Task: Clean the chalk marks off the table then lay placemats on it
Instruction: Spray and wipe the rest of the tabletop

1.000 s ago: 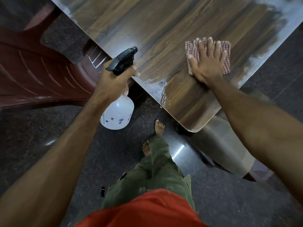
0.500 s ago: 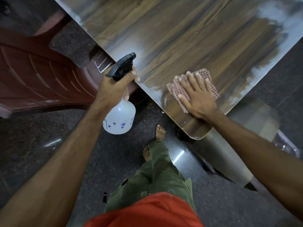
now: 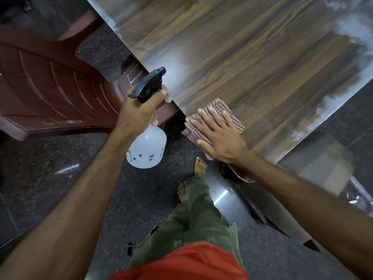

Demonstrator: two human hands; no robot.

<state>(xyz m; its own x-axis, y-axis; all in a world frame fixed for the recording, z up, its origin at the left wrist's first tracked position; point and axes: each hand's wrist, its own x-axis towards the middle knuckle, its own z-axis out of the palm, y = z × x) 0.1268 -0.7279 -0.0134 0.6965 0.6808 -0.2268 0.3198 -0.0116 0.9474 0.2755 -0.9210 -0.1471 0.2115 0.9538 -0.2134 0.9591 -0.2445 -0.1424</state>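
Tabletop [image 3: 252, 57]: right hand [image 3: 222, 138] fingers flat on cloth [image 3: 232, 116], left hand [image 3: 139, 112] fingers gripping spray bottle [image 3: 148, 148]

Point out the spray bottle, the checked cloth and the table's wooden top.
spray bottle [image 3: 148, 149]: head view, translucent body.
checked cloth [image 3: 224, 107]: head view, far corner.
table [image 3: 252, 63]: head view, bare wood.

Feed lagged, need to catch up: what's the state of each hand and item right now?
left hand: grips the spray bottle's neck.
spray bottle: upright, off the table's edge.
right hand: flat, fingers straight, pressing the cloth.
cloth: folded, at the table's near edge, partly overhanging.
table: whitish smears along the far right edge; no placemats.
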